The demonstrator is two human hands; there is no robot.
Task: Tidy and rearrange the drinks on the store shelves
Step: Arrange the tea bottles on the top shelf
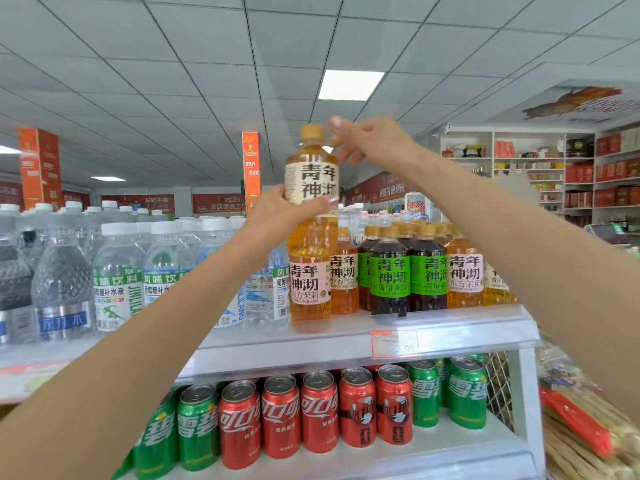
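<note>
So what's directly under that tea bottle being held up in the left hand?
Below the raised tea bottle, gripped by the left hand, stands a pink-labelled amber tea bottle on the top shelf. Its cap is covered by the hand, so any contact between them is hidden.

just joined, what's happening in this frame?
A person is tidying drinks at a white store shelf. The left hand grips an amber tea bottle with a cream label and tan cap, held up above the top shelf's row of tea bottles. The right hand is open, fingers spread beside the bottle's neck, seemingly not gripping. Clear water bottles with white caps fill the shelf's left part; red and green soda cans line the shelf below.
</note>
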